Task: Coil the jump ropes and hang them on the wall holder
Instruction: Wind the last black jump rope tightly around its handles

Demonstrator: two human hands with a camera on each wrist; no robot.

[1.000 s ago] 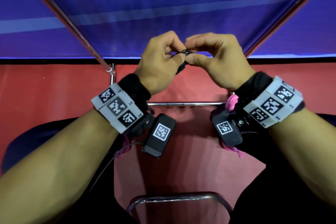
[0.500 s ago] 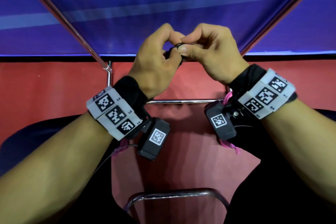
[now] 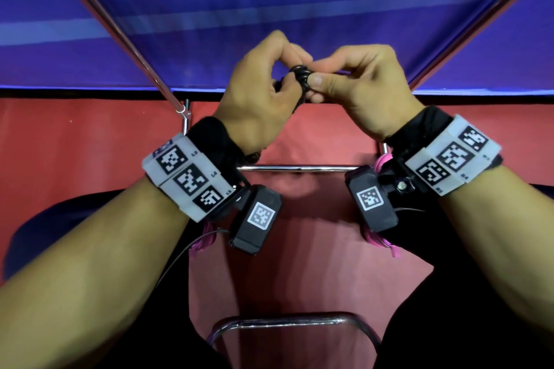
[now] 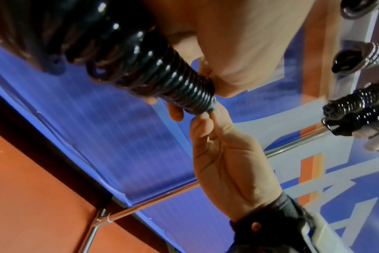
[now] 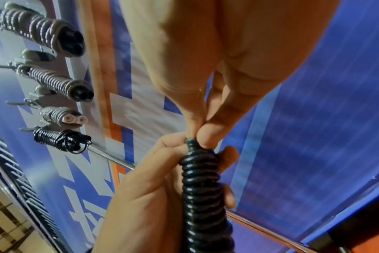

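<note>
A black jump rope [image 3: 300, 78], wound into a tight coil [image 5: 202, 188], is held between both hands in front of the blue banner. My left hand [image 3: 284, 82] grips the coiled bundle [image 4: 162, 71], fingers and thumb curled round it. At the bundle's end my right hand [image 3: 317, 82] pinches the rope with thumb and fingertips [image 5: 197, 131]. The grey wall holder [image 5: 76, 51] at the left of the right wrist view has pegs carrying several coiled ropes, among them a striped one [image 5: 58, 83] and a black one [image 5: 54, 138]. In the left wrist view that black coil [image 4: 357, 102] hangs at the right.
A chrome frame bar [image 3: 299, 167] runs across below my wrists, with slanted chrome poles [image 3: 129, 48] rising to either side. A curved chrome rail [image 3: 293, 323] sits close to my body. The floor [image 3: 75, 159] is red.
Both hands have risen slightly together with the rope. The right hand's fingers have shifted round the end of the coil while the left kept its grip.
</note>
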